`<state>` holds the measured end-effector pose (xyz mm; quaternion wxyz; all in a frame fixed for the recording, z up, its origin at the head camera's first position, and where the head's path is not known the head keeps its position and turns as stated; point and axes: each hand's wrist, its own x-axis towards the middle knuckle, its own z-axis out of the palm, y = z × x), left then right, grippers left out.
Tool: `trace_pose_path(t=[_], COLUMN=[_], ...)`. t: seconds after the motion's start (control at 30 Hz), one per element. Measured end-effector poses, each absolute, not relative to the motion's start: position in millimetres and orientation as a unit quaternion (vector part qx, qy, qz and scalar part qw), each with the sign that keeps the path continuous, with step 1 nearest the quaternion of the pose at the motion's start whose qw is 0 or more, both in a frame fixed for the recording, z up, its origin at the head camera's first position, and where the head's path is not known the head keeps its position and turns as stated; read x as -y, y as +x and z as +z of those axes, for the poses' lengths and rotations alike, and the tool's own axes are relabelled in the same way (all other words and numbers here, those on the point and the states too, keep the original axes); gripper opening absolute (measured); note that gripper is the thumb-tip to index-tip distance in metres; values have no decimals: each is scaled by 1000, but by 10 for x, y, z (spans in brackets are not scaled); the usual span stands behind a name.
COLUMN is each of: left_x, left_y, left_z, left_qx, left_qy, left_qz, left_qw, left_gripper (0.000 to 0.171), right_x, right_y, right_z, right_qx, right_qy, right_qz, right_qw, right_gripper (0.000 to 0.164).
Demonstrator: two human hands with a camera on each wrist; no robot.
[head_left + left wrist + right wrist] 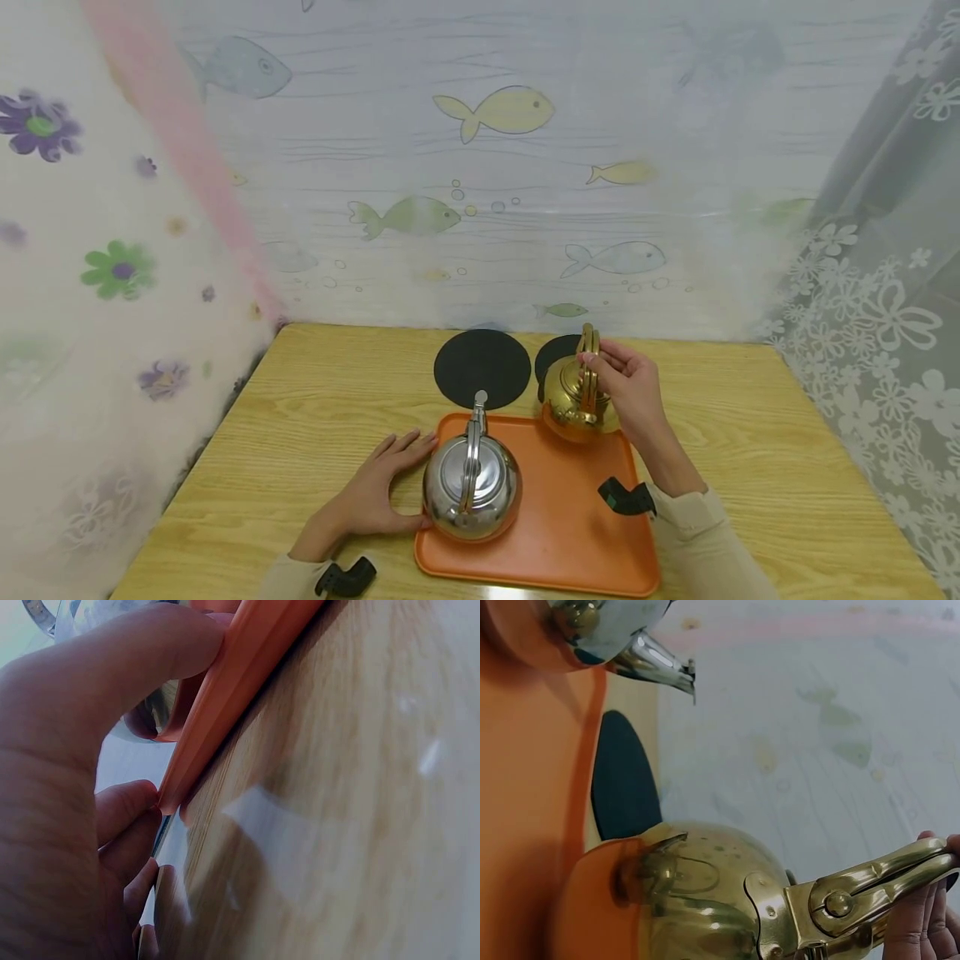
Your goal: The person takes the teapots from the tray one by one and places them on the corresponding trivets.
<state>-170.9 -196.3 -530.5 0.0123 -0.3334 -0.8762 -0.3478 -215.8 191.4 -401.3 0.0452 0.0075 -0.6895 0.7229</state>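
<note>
By the top of its upright handle, my right hand (633,387) grips a gold kettle (570,396) at the far right of an orange tray (570,517). The right wrist view shows the gold kettle (705,892) with the tray reflected in its side; whether its base hangs free or touches anything I cannot tell. My left hand (371,492) lies along the tray's left side, thumb and fingers spread. In the left wrist view, its thumb and a fingertip touch the tray's rim (240,671). Beside this hand, a silver kettle (487,500) stands on the tray, spout pointing away.
Two round black mats lie behind the tray on the wooden table (322,400): a larger left mat (482,367) and a smaller right mat (555,350), partly hidden by the gold kettle. Patterned curtains (480,167) hang behind the table and at both sides.
</note>
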Motion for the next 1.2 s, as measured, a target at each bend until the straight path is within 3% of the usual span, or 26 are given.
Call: trace_pose_path(t=[1.2], left_x=[1977], left_y=[-1710], left_z=[-5311], left_qx=[877], left_qy=[-339], left_qz=[-341], left_qw=[16], left_gripper=[100], right_x=[-2068], right_y=[-2557], right_z=[-4073], right_qx=[717], right_qy=[29], right_qz=[694], right_qw=[61], right_gripper=[57])
